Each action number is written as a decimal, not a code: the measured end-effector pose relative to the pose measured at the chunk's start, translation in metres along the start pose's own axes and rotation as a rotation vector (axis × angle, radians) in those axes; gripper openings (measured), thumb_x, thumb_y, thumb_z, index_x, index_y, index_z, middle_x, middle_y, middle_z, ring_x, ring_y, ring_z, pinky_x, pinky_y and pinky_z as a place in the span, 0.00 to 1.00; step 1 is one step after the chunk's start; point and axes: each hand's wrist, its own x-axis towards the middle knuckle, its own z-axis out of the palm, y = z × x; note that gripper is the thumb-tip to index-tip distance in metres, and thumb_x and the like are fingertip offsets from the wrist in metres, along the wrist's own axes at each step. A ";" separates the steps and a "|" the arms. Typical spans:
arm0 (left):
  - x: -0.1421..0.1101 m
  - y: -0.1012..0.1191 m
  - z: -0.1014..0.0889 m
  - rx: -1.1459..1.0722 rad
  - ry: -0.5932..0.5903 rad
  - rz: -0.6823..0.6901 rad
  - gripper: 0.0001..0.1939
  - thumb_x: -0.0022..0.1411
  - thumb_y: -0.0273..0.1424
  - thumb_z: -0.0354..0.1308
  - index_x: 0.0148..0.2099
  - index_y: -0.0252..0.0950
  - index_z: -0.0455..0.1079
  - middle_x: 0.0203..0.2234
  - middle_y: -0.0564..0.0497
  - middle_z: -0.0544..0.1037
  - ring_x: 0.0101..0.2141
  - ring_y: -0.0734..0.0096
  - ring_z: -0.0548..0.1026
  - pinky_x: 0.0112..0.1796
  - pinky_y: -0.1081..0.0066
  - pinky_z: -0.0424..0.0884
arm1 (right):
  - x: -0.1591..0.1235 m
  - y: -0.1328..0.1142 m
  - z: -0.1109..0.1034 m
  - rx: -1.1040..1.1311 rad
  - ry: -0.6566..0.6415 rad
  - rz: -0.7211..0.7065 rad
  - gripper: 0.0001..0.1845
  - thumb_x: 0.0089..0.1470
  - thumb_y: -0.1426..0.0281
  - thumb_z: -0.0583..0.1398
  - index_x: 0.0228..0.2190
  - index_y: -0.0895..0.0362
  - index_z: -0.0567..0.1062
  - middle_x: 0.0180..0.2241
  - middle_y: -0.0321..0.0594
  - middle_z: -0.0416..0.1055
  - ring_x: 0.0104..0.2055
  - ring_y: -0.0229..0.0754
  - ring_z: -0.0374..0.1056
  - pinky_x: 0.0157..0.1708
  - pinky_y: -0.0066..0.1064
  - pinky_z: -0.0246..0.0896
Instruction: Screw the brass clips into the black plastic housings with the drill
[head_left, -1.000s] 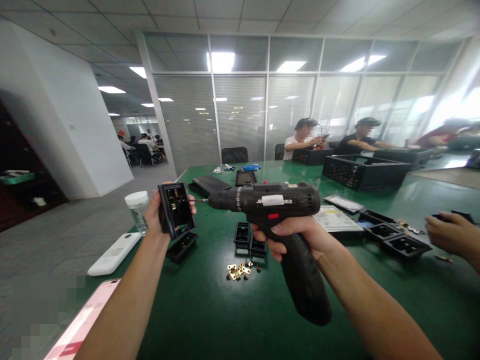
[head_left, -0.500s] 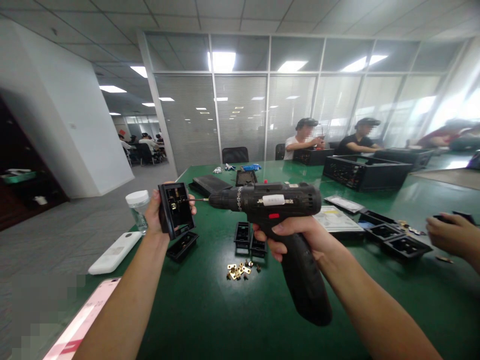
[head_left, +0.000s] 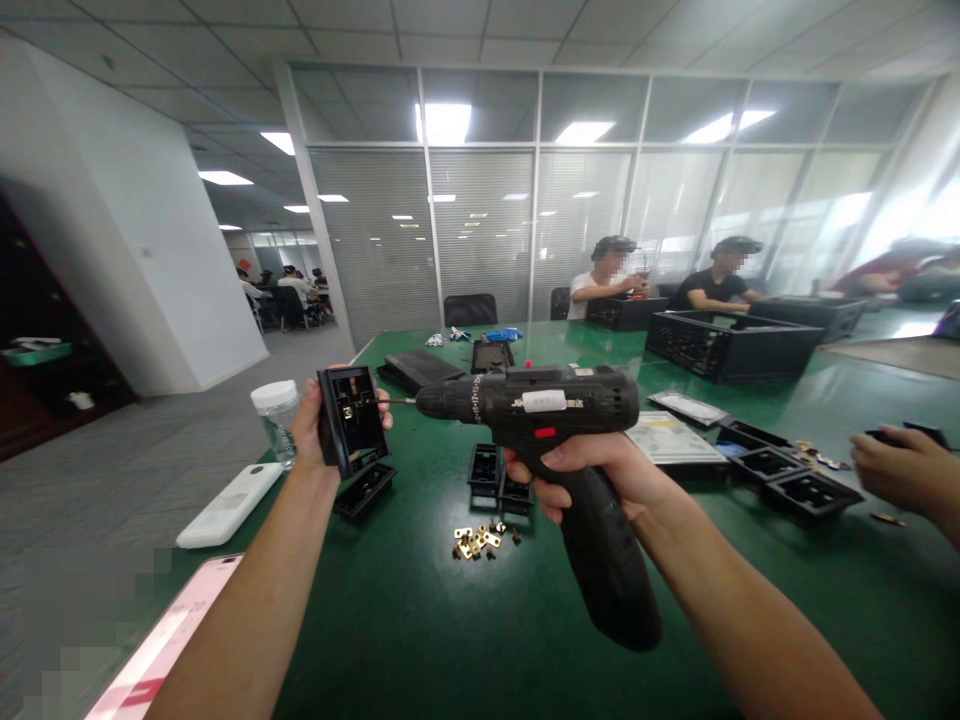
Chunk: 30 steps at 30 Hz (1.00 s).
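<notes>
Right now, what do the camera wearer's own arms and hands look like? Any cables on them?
No cables show; they are a person's. The left hand and right hand are bare, without gloves. The left forearm and right forearm are bare too: no sleeves, watch or markings show. Parts are hidden, so I cannot rule out rings.

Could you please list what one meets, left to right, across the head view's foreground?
Pink-screened phone, lidded clear jar, black housing in the left hand, power drill in the right hand, co-worker's hand.
</notes>
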 end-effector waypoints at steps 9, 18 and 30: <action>0.000 0.000 0.003 -0.004 0.060 -0.011 0.19 0.60 0.46 0.61 0.40 0.34 0.76 0.32 0.41 0.80 0.31 0.54 0.78 0.24 0.59 0.77 | 0.000 0.001 -0.001 0.014 -0.014 0.010 0.18 0.43 0.63 0.65 0.39 0.53 0.80 0.35 0.44 0.66 0.24 0.32 0.56 0.23 0.31 0.60; 0.001 -0.001 0.001 0.006 0.009 -0.008 0.23 0.55 0.48 0.65 0.40 0.32 0.76 0.33 0.42 0.80 0.31 0.57 0.79 0.26 0.61 0.77 | 0.000 0.000 0.000 0.016 -0.018 0.007 0.18 0.43 0.64 0.64 0.39 0.53 0.80 0.35 0.43 0.66 0.23 0.32 0.56 0.24 0.32 0.60; 0.001 0.000 -0.002 0.061 0.025 -0.028 0.25 0.57 0.51 0.62 0.39 0.30 0.76 0.31 0.39 0.81 0.29 0.56 0.79 0.26 0.61 0.78 | 0.002 0.000 -0.001 0.052 -0.013 0.013 0.18 0.42 0.65 0.65 0.38 0.55 0.79 0.34 0.42 0.67 0.23 0.31 0.58 0.23 0.29 0.62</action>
